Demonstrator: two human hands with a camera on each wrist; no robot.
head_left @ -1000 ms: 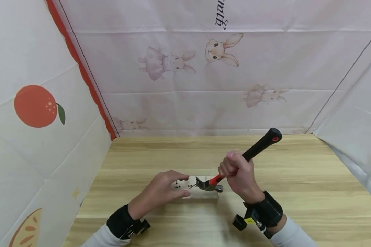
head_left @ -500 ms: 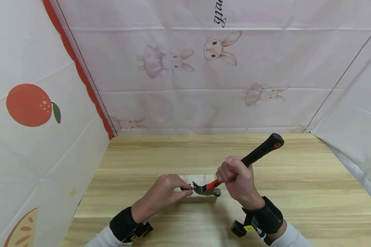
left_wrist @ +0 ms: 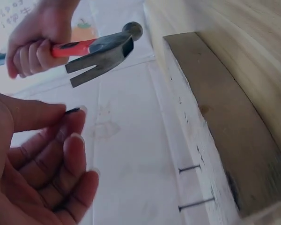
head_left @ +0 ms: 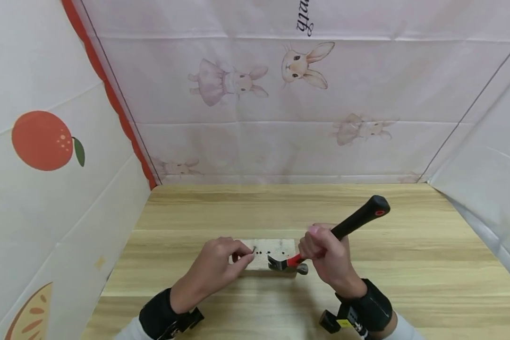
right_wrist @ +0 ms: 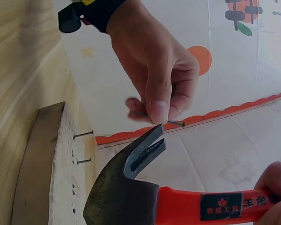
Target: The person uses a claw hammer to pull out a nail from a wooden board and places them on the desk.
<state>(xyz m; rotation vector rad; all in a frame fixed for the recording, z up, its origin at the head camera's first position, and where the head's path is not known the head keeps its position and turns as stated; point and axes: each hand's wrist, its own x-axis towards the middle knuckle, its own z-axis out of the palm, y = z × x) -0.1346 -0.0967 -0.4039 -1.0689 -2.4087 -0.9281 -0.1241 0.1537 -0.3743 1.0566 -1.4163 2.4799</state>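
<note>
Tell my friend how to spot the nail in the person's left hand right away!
On the big wooden table lies a pale wooden block. By it, the left hand pinches a thin metal nail. The two nails nearby stick out of the block, but this one is held free of the wood.

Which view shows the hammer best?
Head: only there does the hammer show from claw to handle end, the right hand hiding part. Left wrist shows its head and neck, handle cropped; right wrist, claw and neck closely.

hammer: red, black, grey; block: cream, brown; backdrop: rabbit print
</note>
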